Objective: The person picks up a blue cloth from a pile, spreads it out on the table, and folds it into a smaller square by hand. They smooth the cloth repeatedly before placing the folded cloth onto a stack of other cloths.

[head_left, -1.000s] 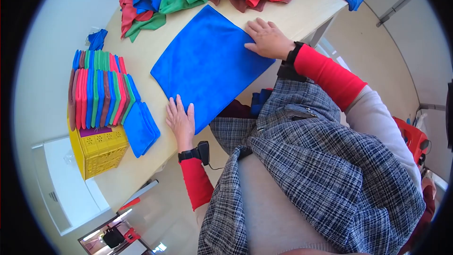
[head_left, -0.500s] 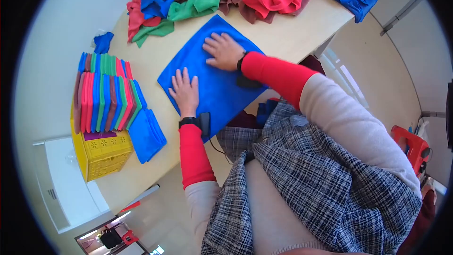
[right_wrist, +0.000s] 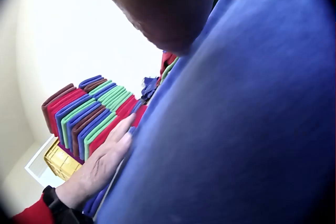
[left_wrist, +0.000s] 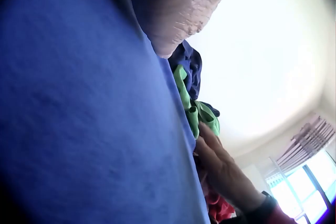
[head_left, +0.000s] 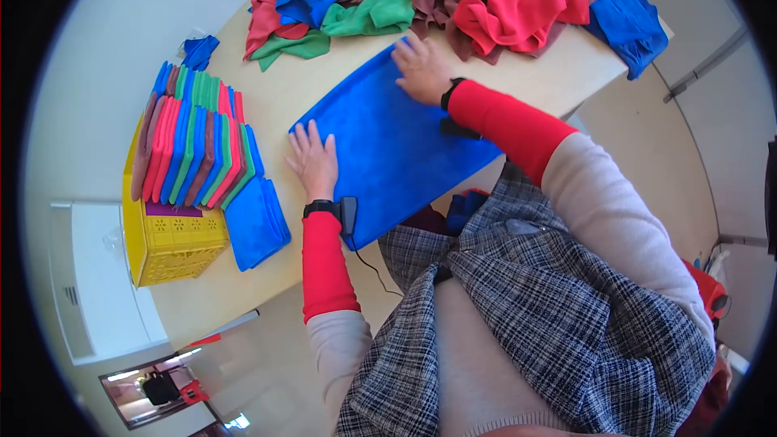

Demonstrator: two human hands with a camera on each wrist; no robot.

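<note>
A blue cloth [head_left: 396, 146] lies spread flat at the table's near edge in the head view. On its left edge rests my left hand [head_left: 314, 163], fingers straight and spread. My right hand [head_left: 424, 73] lies near the cloth's far corner, its fingers extended over the edge there. The left wrist view has the blue cloth [left_wrist: 94, 108] filling the left side, with the right hand [left_wrist: 226, 174] beyond it. In the right wrist view the left hand [right_wrist: 100, 169] touches the edge of the blue cloth [right_wrist: 236, 113].
Crumpled red, green, brown and blue cloths [head_left: 518, 0] are heaped along the table's far side. At the left, a yellow basket [head_left: 182, 241] holds rows of folded cloths [head_left: 194, 150]. Folded blue cloth [head_left: 256, 226] lies beside it. A small blue item [head_left: 199, 53] is near the wall.
Over the last second, my right hand moved from the cloth's right side across its middle, then out to the far corner. My left hand slid up along the left edge.
</note>
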